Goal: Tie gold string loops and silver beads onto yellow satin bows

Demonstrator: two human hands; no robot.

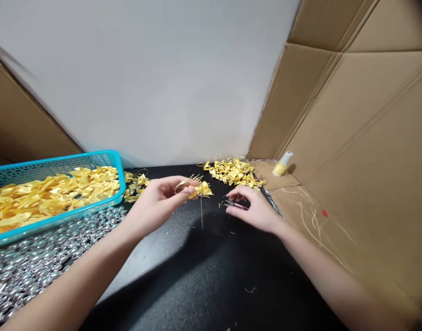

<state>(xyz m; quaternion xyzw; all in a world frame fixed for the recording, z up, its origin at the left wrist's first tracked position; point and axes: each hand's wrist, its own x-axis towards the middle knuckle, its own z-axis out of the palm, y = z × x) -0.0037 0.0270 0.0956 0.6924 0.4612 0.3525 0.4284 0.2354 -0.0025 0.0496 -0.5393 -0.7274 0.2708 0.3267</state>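
Note:
My left hand [158, 202] is raised over the black mat [197, 276], its fingertips pinched on a small yellow ribbon bow [200, 190] with a gold thread hanging down from it. My right hand [254, 209] rests on the mat to the right, fingers curled over small thread snips [233, 203] lying there. The bow hangs between the two hands, a little closer to the left one.
A teal mesh basket [119, 174] full of yellow bows stands at the left. Several silver bells [31, 262] lie in front of it. A heap of finished bows [233, 172] sits at the back. A thread spool [282, 164] and cardboard walls [362, 138] stand right.

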